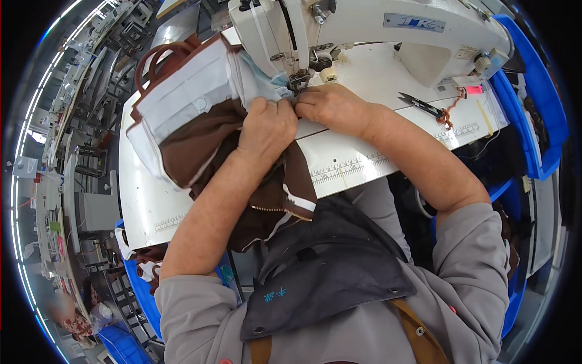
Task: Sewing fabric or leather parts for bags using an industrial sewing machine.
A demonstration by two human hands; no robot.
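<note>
A brown bag turned partly inside out point(200, 145) lies on the sewing table, its white lining panel and reddish-brown handles to the left. Its lower part, with a gold zipper, hangs over the table's front edge. My left hand point(268, 125) grips the bag's edge just in front of the needle area. Close beside it, my right hand point(332, 108) pinches the same edge, fingertips next to the presser foot point(299, 82). Above both hands stands a white sewing machine point(364, 24). What exactly lies between the fingertips is partly hidden.
Black thread snips point(422, 106) with an orange cord lie right of my right forearm. A pink tag sits near the machine's base. Blue bins point(536, 97) stand at the right, and another point(142, 297) lower left. The white table point(357, 168) carries ruler markings along its front edge.
</note>
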